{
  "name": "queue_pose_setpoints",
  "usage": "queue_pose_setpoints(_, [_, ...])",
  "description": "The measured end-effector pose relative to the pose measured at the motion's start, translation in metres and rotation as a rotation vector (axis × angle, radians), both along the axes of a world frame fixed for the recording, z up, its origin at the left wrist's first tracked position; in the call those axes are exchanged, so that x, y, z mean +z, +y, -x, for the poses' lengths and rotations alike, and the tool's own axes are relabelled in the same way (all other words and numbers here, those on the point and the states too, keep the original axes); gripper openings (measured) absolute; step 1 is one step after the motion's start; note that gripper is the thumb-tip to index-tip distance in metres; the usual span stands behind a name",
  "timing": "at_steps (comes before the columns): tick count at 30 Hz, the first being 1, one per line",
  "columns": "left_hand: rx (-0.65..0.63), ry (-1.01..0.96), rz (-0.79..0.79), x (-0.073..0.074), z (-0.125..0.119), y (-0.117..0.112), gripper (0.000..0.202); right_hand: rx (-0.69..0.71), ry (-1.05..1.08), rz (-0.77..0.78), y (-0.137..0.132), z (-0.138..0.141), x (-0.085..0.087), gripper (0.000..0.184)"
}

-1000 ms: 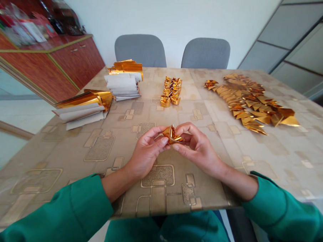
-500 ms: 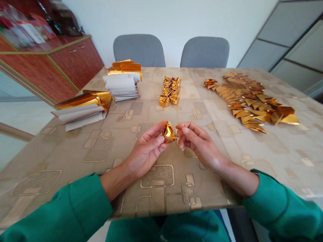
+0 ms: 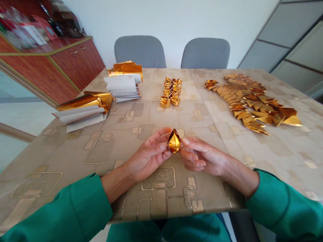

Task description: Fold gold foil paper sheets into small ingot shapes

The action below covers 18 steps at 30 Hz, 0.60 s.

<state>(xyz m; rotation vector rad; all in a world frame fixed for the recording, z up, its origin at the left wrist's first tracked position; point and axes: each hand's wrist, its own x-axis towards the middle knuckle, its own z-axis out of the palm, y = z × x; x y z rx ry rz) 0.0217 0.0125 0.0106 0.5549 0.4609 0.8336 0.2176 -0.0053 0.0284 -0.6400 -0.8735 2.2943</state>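
1. The foil piece is a small folded gold shape with a mirror-bright surface. It is broad and rounded at the bottom and narrows to a point at the top, with a crease running up its middle and facets catching the light.
2. Its long axis stands nearly upright, and its point aims up and away from the person, toward the far side of the table.
3. It is held in the air above the table, between the two hands, near the middle of the person's reach.
4. The left hand is on its near-left side. Its thumb and fingertips are pinched around the piece's left edge, gripping it.
5. The right hand lies just beside the piece, with its fingers loosely curled and its index fingertip at the piece's right edge. Whether that fingertip touches the foil, I cannot tell.
6. Green sleeves cover both forearms up to the wrists.
7. Farther along the table are two stacks of paper-backed foil sheets, a short double row of folded pieces, and a large spread of gold triangles.
8. Beyond the table stand two gray chairs and, to the left, a red-brown cabinet.
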Motion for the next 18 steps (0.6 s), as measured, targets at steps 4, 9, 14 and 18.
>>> queue_pose_setpoints(4, [-0.004,-0.024,0.011,0.0008,-0.0017,-0.0016,0.035,-0.049,0.008,-0.009,-0.0007,0.0016,-0.0005,0.031])
queue_pose_setpoints(9, [0.005,-0.019,0.014,0.0033,-0.0025,-0.0037,0.026,-0.048,-0.014,0.037,-0.0001,0.0032,-0.0014,0.030])
queue_pose_setpoints(14, [0.017,0.036,-0.025,0.0056,-0.0016,-0.0041,0.013,-0.058,-0.020,0.023,0.0011,0.0030,-0.0036,0.025])
queue_pose_setpoints(18, [0.046,0.036,-0.043,0.0023,-0.0019,-0.0032,0.015,-0.073,-0.060,-0.005,0.0007,0.0050,-0.0030,0.027])
